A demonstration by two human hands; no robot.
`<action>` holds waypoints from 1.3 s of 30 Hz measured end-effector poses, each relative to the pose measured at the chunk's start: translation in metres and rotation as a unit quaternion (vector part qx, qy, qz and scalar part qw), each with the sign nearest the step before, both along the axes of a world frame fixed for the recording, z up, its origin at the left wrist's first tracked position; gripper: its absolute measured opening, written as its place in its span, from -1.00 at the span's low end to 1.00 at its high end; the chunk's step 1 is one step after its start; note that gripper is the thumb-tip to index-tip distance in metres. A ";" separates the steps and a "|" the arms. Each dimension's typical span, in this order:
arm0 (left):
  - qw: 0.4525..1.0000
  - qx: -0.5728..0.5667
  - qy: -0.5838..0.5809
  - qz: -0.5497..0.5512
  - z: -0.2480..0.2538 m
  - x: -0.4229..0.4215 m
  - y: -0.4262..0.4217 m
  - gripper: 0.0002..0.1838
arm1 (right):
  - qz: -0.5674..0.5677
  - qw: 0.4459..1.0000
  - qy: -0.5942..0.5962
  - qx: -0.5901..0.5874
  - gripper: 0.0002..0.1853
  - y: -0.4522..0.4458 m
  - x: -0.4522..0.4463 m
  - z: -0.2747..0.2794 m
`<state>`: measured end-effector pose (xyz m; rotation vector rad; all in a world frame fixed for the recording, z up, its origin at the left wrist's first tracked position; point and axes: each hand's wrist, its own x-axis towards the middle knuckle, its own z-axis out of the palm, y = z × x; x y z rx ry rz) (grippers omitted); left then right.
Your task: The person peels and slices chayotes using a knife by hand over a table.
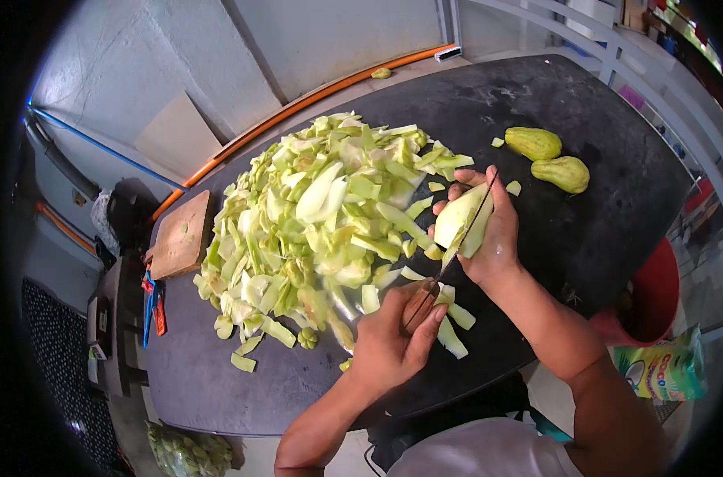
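Note:
A peeled pale green chayote (457, 216) rests in my right hand (498, 238), with the fingers curled round it. My left hand (389, 338) grips the wooden handle of a knife (422, 306). The blade slants up across the chayote and seems to touch it; a strip of green hangs at its lower side. Left of my hands lies a large heap of cut green pieces and peels (321, 215) on the dark table (616, 238). A few loose slices (452, 340) lie beneath my hands. Two whole chayotes (534, 144) are beyond my right hand.
A wooden board (182, 234) lies at the table's left edge, near a red and blue tool (159, 310). At right are a red bucket (655, 294) and a green packet (670, 370). A bag of chayotes (188, 451) sits on the floor. An orange pipe (298, 103) runs along the wall.

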<state>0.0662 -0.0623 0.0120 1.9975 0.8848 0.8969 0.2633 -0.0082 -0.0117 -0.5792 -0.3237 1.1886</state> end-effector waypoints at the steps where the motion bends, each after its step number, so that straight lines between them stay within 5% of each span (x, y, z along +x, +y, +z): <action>1: 1.000 0.006 0.002 0.001 0.000 0.000 0.000 -0.62 | -0.001 1.000 -0.005 0.004 -0.50 0.000 -0.001 0.000; 13: 0.999 0.037 -0.001 0.001 -0.005 0.000 0.003 -0.65 | -0.031 0.999 -0.034 0.021 -0.43 -0.002 -0.005 0.003; 26: 1.000 0.001 0.002 0.009 -0.011 0.001 0.016 -0.73 | -0.051 0.975 -0.214 0.039 -0.41 -0.002 -0.007 -0.003; 28: 0.976 -0.189 -0.111 0.002 -0.002 -0.003 0.019 -0.72 | -0.045 0.974 -0.216 0.059 -0.47 0.001 -0.008 0.001; 30: 0.898 -0.388 -0.206 -0.020 0.016 -0.013 0.024 -0.66 | 0.109 0.975 -0.154 0.116 -0.58 -0.008 0.006 0.012; 32: 0.867 -0.446 -0.220 -0.018 0.019 -0.013 0.023 -0.73 | 0.105 0.983 -0.121 0.085 -0.78 -0.011 0.000 0.019; 39: 0.880 -0.448 -0.156 -0.010 -0.004 -0.006 0.024 -0.82 | 0.144 0.959 -0.242 -0.044 -0.78 -0.007 0.002 0.022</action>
